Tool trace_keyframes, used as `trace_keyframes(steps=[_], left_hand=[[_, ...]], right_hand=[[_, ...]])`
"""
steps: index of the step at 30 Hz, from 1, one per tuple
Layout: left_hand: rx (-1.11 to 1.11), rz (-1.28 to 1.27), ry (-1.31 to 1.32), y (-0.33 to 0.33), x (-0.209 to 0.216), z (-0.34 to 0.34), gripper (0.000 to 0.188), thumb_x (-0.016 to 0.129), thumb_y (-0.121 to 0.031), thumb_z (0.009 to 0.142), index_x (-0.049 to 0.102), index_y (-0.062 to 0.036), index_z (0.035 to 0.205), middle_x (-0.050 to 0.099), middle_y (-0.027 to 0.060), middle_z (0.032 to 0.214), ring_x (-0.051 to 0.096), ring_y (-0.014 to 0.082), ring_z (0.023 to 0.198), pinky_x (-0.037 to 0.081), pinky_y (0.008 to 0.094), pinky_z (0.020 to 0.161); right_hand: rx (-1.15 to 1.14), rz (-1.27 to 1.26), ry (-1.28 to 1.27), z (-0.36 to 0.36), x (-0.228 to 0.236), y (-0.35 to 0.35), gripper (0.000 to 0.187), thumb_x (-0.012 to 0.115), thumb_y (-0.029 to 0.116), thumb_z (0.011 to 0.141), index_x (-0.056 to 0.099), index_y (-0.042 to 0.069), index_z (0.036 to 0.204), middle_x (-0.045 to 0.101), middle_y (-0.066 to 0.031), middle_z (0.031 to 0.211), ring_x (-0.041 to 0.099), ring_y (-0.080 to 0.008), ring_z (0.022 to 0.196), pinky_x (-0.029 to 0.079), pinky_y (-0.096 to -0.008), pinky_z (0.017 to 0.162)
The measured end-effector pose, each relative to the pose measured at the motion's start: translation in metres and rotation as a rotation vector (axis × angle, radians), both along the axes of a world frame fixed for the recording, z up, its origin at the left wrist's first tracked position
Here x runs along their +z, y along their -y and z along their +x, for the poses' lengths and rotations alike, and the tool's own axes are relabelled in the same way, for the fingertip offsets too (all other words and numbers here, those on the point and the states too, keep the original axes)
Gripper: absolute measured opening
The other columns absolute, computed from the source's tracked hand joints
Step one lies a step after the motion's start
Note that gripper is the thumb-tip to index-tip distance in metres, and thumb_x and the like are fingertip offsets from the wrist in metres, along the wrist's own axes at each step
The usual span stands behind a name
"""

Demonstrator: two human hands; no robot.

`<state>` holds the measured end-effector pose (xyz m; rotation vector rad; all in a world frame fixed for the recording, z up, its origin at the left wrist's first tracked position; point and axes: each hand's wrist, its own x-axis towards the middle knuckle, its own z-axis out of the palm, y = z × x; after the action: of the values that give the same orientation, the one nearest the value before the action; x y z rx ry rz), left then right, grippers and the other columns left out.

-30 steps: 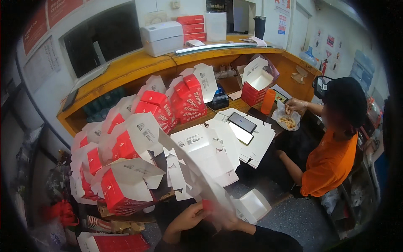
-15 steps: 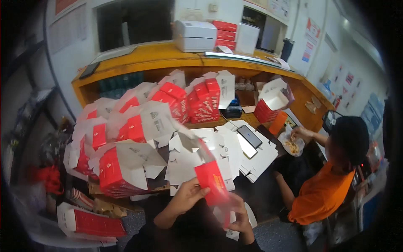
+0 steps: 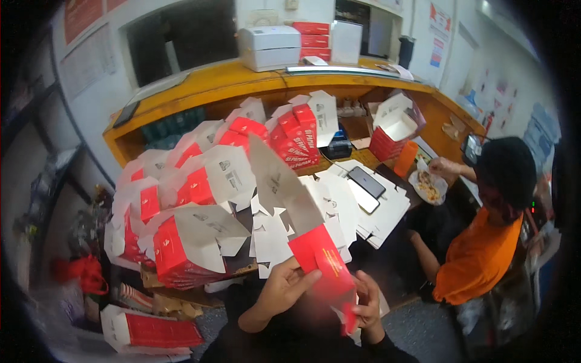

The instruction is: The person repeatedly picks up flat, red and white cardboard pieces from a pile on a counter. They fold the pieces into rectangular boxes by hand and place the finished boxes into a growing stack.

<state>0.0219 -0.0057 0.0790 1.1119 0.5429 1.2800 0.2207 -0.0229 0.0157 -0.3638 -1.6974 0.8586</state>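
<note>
A partly folded red and white cardboard food box (image 3: 321, 254) is between my two hands, above the near edge of the work surface. Its long white lid panel (image 3: 281, 181) stands up and leans toward the far left. My left hand (image 3: 283, 291) grips the red part from the left, thumb on top. On the other side, my right hand (image 3: 366, 302) has its fingers closed around the lower right end, by a red flap. Just past the box lie flat white cardboard blanks (image 3: 272, 237), partly hidden by it.
Stacks of folded red and white boxes (image 3: 172, 245) fill the left side. Two phones (image 3: 366, 183) lie on blanks to the right. A person in an orange shirt (image 3: 484, 260) sits at right, one hand at a food tray (image 3: 428, 186). A white printer (image 3: 269, 47) stands on the wooden shelf.
The box has turned so that its white lid panel, before seen nearly edge-on, now shows its broad face. My hands stay on it. The whole view has shifted slightly.
</note>
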Motion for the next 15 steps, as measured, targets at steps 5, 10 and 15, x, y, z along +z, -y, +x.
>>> trace_keyframes(steps=[5, 10, 15], left_hand=[[-0.059, -0.127, 0.108, -0.002, 0.015, -0.022, 0.029, 0.054, -0.003, 0.084, 0.047, 0.0046, 0.112, 0.055, 0.0093, 0.107, 0.054, 0.0128, 0.095, 0.044, 0.0262, 0.081], [0.074, -0.047, -0.124, -0.003, 0.001, -0.018, 0.026, 0.061, -0.015, 0.082, 0.057, 0.004, 0.1, 0.061, 0.0075, 0.093, 0.057, 0.0102, 0.082, 0.049, 0.0252, 0.07], [0.293, -0.188, -0.082, 0.011, -0.038, 0.014, 0.024, 0.06, -0.022, 0.083, 0.061, 0.0006, 0.089, 0.059, 0.0014, 0.074, 0.051, 0.0052, 0.06, 0.042, 0.019, 0.053]], right_hand=[[-0.04, 0.282, 0.189, -0.012, 0.021, -0.004, 0.038, 0.072, 0.027, 0.069, 0.064, 0.011, 0.103, 0.033, -0.0239, 0.126, 0.04, -0.0387, 0.116, 0.04, -0.0422, 0.093], [-0.122, 0.262, 0.202, -0.023, 0.015, -0.002, 0.042, 0.076, 0.018, 0.064, 0.063, 0.011, 0.104, 0.032, -0.0221, 0.126, 0.043, -0.0369, 0.114, 0.043, -0.0413, 0.09], [-0.388, 0.217, 0.271, -0.027, -0.001, 0.002, 0.044, 0.078, 0.017, 0.061, 0.063, 0.012, 0.102, 0.038, -0.0242, 0.124, 0.047, -0.0366, 0.11, 0.046, -0.0393, 0.086]])
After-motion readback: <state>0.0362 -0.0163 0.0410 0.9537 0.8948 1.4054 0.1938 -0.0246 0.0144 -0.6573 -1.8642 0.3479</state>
